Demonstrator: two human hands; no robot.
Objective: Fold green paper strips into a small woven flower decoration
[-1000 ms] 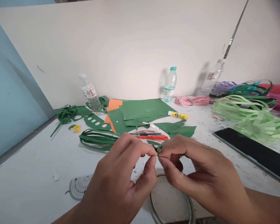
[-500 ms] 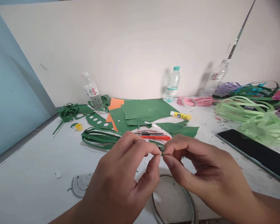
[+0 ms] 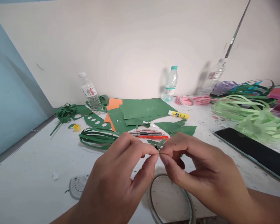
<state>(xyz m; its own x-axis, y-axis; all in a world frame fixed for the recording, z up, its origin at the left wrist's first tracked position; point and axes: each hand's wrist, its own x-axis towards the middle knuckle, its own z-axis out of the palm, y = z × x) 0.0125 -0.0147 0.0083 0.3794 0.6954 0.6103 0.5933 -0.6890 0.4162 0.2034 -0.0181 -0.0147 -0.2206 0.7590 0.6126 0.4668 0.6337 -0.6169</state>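
Observation:
My left hand (image 3: pixel 118 174) and my right hand (image 3: pixel 200 165) meet fingertip to fingertip above the table, each closed in a pinch of thumb and forefinger. Between them is a tiny piece of green paper (image 3: pixel 159 152), mostly hidden by the fingers. Beneath the hands lies a large roll of tape (image 3: pixel 192 202). Just beyond them are an orange-handled tool (image 3: pixel 154 137) and a dark cutter-like tool (image 3: pixel 148 133), whose near sides are partly covered. A looped bundle of dark green paper strips (image 3: pixel 95 137) is by the left hand's far side.
Green paper sheets (image 3: pixel 147 109) and a yellow glue stick (image 3: pixel 178 114) lie farther back. A phone (image 3: pixel 252 152) and light green strips (image 3: pixel 259 124) are at the right, a protractor (image 3: pixel 77 186) at the left. Plastic bottles, one teal-capped (image 3: pixel 171 82), stand along the wall.
My fingertips have drawn slightly closer together, covering more of the green piece. The whole view has shifted a little, so the scene sits slightly farther left.

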